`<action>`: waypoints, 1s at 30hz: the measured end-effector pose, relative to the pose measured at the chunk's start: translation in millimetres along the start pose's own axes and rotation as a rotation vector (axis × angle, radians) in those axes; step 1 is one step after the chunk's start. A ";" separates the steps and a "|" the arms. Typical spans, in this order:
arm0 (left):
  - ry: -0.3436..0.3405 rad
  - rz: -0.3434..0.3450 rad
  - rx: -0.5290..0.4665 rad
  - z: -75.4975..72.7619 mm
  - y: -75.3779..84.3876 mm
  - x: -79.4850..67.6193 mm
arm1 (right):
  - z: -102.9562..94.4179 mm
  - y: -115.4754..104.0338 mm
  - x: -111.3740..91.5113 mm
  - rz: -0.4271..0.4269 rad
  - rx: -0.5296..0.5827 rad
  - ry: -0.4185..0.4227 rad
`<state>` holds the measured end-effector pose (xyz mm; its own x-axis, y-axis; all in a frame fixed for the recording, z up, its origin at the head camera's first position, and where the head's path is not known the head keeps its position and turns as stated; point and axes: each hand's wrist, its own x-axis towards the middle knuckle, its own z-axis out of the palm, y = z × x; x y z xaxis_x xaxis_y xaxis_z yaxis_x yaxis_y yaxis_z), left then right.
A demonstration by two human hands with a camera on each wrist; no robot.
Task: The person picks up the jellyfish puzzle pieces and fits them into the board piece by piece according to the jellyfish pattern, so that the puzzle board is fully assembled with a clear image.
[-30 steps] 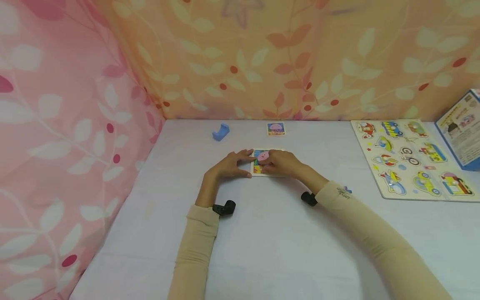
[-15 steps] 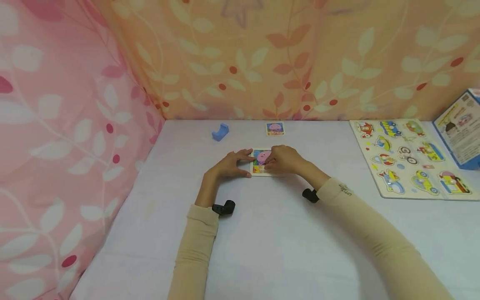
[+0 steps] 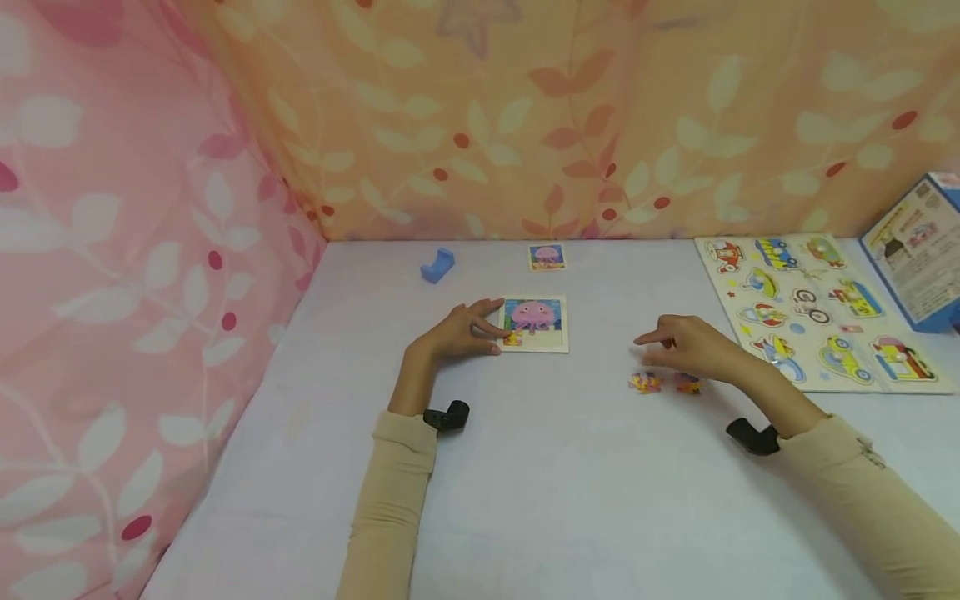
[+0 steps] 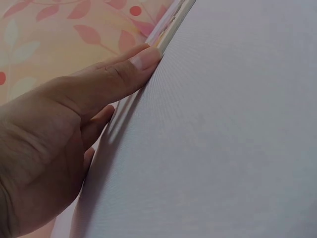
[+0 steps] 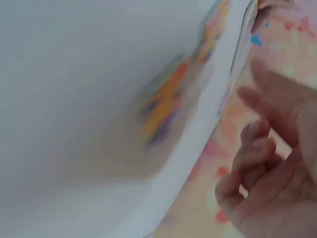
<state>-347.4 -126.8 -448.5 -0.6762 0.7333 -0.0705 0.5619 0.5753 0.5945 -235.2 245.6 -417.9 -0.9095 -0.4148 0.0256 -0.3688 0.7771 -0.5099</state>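
Puzzle: small square pink-jellyfish jigsaw board flat on table | your left hand rests straight-fingered on its left edge | your right hand hovers relaxed, holding nothing, over two loose colourful puzzle pieces right of it.

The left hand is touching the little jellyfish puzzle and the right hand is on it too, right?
Not quite. In the head view the left hand touches the small pink jellyfish puzzle board, but the right hand is off it, above two loose colourful puzzle pieces.

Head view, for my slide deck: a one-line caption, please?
Left hand steadies a jellyfish puzzle while right hand hovers above loose pieces.
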 end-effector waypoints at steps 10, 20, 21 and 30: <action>0.027 -0.050 -0.018 -8.3 0.3 -4.5 | 3.8 17.3 -14.1 -0.131 -0.018 -0.018; 0.007 0.015 -0.019 1.7 0.7 0.9 | 10.5 11.3 -15.4 -0.096 -0.075 -0.042; 0.009 0.018 -0.023 1.6 0.8 0.7 | 10.7 10.0 -11.8 -0.099 -0.083 -0.040; 0.039 -0.003 -0.047 4.1 1.2 1.1 | 20.5 -28.5 60.7 -0.132 -0.090 -0.059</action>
<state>-345.5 -123.8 -451.2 -0.6962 0.7166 -0.0419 0.5376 0.5591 0.6312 -276.0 188.6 -419.4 -0.8399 -0.5417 0.0352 -0.5029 0.7521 -0.4259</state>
